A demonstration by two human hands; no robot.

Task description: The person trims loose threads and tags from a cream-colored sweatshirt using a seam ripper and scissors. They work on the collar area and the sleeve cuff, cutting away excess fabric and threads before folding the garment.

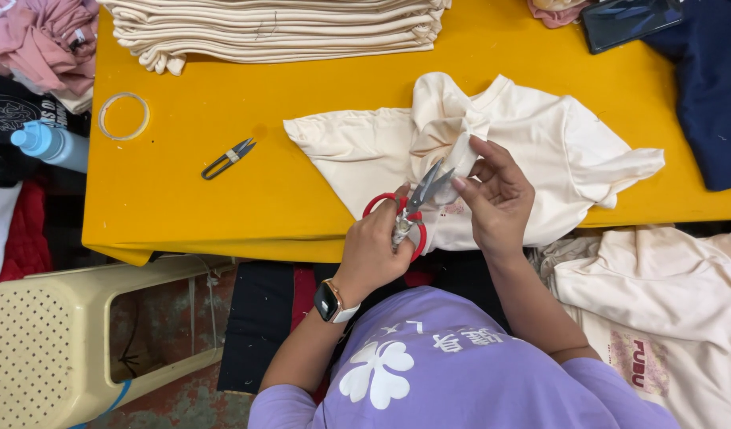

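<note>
— Nearest us: purple shirt [460, 373], our own, filling the bottom edge. We start at far left. What do we log there?

— Cream stool [55, 342] below the table, a blue bottle [48, 144] above it, pink cloth [44, 40] piled in the corner. On the yellow table [183, 199]: a clear tape ring [124, 116], then small snips [228, 158] lying closed, well apart from our hands.

— And the folded stack [278, 32]?

— Cream garments, along the table's far edge.

— Our hands now.

— Left hand [373, 250], watch [330, 302] on its wrist, is clenched through the red handles of the scissors [413, 208]; blades point up and right, slightly parted, over the cream tee [492, 151].

— Right hand [496, 199]?

— Just beside the blade tips, fingers pinching a fold of the tee near its collar. Hand touches cloth; blade contact we cannot tell.

— Where does the tee lie?

— Spread on the table's near edge, centre right, hem hanging over toward us.

— Further right?

— More cream tees [667, 310] below the table edge, navy cloth [715, 87] at top right, a dark phone [631, 22] beside it.
</note>
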